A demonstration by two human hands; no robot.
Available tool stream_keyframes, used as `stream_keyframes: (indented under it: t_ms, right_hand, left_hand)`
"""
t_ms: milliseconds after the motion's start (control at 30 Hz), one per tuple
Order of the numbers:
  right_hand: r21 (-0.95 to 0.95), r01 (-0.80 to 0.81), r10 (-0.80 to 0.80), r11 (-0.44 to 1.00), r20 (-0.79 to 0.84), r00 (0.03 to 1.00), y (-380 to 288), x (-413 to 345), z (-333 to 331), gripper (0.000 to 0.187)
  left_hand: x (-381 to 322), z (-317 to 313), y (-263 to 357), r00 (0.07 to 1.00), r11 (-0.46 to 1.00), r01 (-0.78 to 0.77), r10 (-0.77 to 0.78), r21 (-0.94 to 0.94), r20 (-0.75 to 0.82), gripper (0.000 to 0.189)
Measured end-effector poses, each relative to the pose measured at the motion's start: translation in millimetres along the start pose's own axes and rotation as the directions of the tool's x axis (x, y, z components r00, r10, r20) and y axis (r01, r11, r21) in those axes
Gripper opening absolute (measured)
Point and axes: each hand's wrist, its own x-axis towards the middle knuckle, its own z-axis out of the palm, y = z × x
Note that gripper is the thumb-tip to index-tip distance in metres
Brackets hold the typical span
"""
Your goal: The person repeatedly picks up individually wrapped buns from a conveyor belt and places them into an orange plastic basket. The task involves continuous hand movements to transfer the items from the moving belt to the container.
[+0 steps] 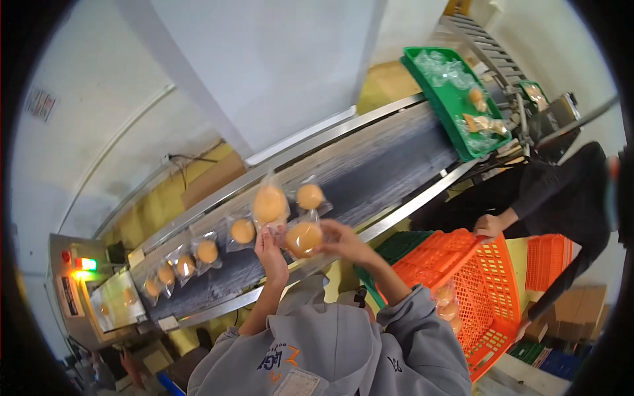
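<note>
Over the conveyor belt (391, 158), my left hand (272, 255) pinches the lower end of a clear plastic bag with a round golden bun (270, 204) inside. My right hand (346, 242) grips the right edge of another bagged bun (303, 238), close beside my left hand. Just beyond them, one more bagged bun (310, 196) appears on the belt. To the left, a bagged bun (242, 230) heads a row of several others, with a bagged bun (207, 251) second in it.
An orange plastic crate (490, 297) holding bagged buns is tilted at my right, gripped by another person's hand (489, 226). A green tray (446, 101) with plastic wrappers sits across the belt's far end. A metal machine with lit lights (74, 292) stands at the left end.
</note>
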Motion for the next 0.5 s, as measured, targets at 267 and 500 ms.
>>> stream_keyframes:
  t_ms: [267, 500]
  right_hand:
    - [0.046, -0.122, 0.130, 0.991, -0.380, 0.916, 61, 52, -170, 0.047]
    - [-0.881, -0.358, -0.036, 0.310, -0.387, 0.921, 50, 83, -170, 0.064]
  left_hand:
    - [25, -80, 54, 0.945, 0.972, -0.162, 0.203, 0.173, -0.257, 0.028]
    - [40, -112, 56, 0.939, 0.941, -0.172, 0.246, 0.290, -0.242, 0.033]
